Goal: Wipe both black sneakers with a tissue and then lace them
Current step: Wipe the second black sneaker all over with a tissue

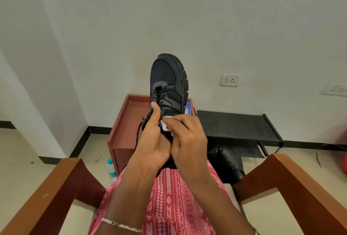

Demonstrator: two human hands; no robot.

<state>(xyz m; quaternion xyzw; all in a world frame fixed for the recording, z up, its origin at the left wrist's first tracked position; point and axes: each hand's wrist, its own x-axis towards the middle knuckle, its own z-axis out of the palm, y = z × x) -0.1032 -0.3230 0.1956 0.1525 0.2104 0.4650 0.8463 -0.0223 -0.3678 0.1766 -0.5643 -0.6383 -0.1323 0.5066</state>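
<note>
Above the lap, left hand (pixel 154 140) grips black sneaker (pixel 167 82) at the heel, toe pointing away. Right hand (pixel 187 135) pinches tissue (pixel 166 126) against the collar. Advisable: steady hold, short firm strokes, fresh tissue face, avoid snagging laces (pixel 157 98).

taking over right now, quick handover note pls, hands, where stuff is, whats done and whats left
Left hand: grips the black sneaker at its heel end, toe pointing away, thumb on the laces.
Right hand: presses a white tissue to the sneaker's side near the collar.
Done: wiping of this sneaker is under way; the laces are partly threaded, with one end hanging loose.
Left: finish this wipe, wipe the second sneaker (not in view), lace both.
</note>
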